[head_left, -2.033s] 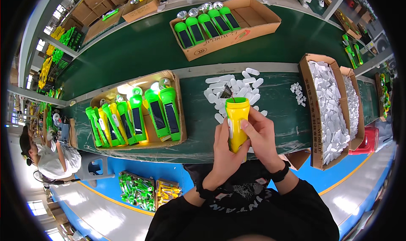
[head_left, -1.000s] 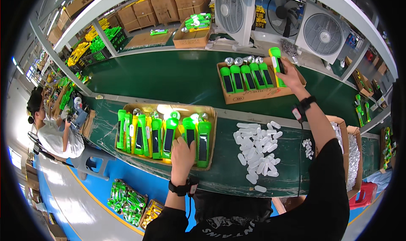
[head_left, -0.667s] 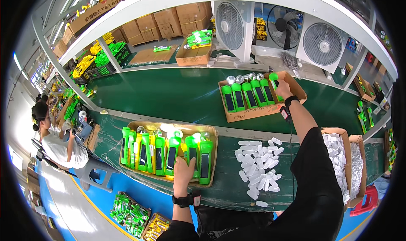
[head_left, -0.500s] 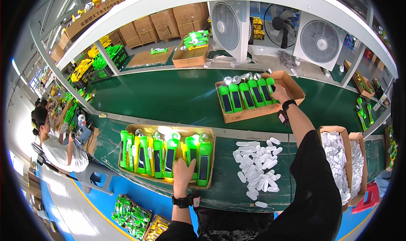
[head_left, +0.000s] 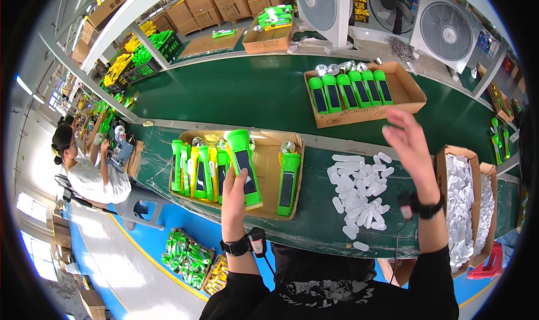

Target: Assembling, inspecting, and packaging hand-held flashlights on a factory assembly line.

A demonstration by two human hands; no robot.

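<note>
My left hand (head_left: 233, 199) is closed around a green flashlight (head_left: 245, 165) with a dark panel, tilted above the near cardboard box (head_left: 269, 204). Inside that box, several green and yellow flashlights (head_left: 193, 174) stand side by side at the left. One more green flashlight (head_left: 287, 185) leans alone at its right end. My right hand (head_left: 407, 143) is in the air with fingers apart and nothing in it, just in front of the far cardboard box (head_left: 359, 115). A row of green flashlights (head_left: 349, 92) leans in the far box, leaving bare cardboard at its right end.
White oval pieces (head_left: 359, 193) lie in a loose pile on the green bench. Boxes of white parts (head_left: 459, 208) stand at the right. Beyond the far belt (head_left: 236, 90) are box fans (head_left: 447, 35) and a carton of flashlights (head_left: 268, 38). A co-worker (head_left: 92, 168) sits at the left.
My right hand has come back from the far box toward me and opened. My left hand has raised a flashlight from the near box, where a gap now shows. The whole view has shifted.
</note>
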